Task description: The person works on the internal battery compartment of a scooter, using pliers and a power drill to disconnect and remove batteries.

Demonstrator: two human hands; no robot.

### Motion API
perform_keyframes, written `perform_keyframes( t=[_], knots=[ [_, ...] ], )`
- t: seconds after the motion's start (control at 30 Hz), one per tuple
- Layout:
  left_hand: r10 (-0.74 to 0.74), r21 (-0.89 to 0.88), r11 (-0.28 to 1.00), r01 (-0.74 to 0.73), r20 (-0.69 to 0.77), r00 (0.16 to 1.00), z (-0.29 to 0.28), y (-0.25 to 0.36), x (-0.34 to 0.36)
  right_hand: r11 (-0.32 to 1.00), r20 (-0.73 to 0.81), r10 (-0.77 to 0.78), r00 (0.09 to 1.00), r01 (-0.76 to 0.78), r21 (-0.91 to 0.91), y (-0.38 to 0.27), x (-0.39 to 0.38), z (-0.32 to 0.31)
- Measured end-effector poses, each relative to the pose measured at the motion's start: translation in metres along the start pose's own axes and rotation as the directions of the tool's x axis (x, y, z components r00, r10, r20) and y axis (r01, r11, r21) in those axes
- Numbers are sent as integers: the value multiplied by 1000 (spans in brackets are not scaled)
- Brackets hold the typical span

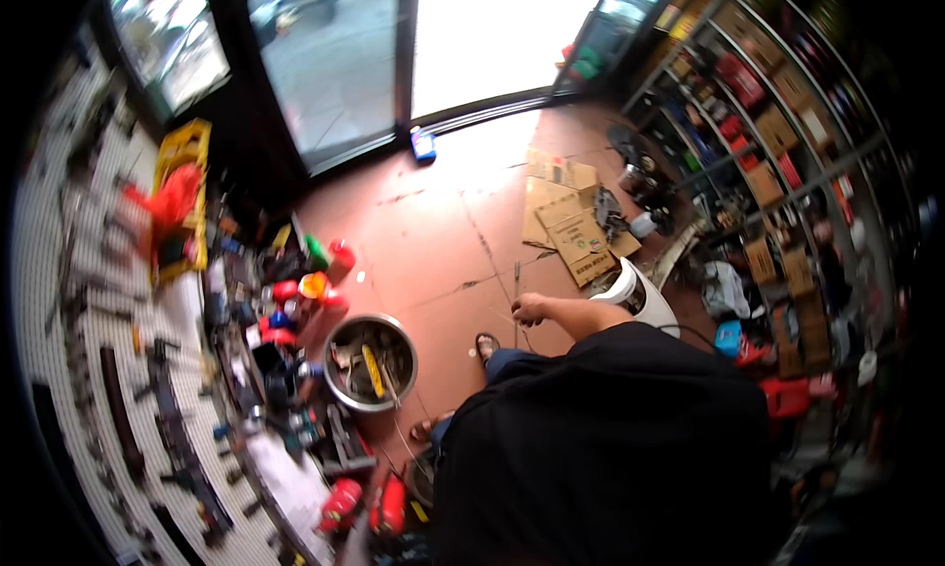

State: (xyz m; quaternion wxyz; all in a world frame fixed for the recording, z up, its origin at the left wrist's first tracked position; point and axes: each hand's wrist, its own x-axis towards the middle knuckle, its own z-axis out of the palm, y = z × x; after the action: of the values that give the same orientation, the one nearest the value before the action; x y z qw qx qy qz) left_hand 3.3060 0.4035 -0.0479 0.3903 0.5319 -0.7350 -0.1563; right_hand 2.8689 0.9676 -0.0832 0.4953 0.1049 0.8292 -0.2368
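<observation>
Rod, thin and upright, sits over the red floor, pinched in right hand just past the sandalled foot. Left hand out of view. Steel bowl of tools to the left, flattened cardboard farther right, shelves far right.

Daylight pours in through the glass doors at upper centre, totally blown out. Shelves at right look dim, edges bend hard, corners black, slightly soft overall.
</observation>
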Motion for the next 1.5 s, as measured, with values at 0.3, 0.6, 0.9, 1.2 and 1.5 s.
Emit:
perform_keyframes(
  t=[0.3,0.6,0.9,1.2,1.5],
  knots=[
    [13,-95,993,77,709,705,135,128,-137,931,-64,47,997,-21,364,138,-7,-9],
    [34,-70,996,57,876,482,294,252,-140,601,-264,191,946,100,793,239,-30,-83],
    [-32,47,987,152,995,-99,406,443,-212,331,-125,596,793,-100,938,318,-67,-79],
    [-225,331,928,174,866,-447,595,589,-284,79,-3,590,808,-54,995,312,-20,-106],
    [-269,249,960,-131,677,-685,663,904,-472,34,-79,611,788,74,997,315,21,-263]
  ],
)
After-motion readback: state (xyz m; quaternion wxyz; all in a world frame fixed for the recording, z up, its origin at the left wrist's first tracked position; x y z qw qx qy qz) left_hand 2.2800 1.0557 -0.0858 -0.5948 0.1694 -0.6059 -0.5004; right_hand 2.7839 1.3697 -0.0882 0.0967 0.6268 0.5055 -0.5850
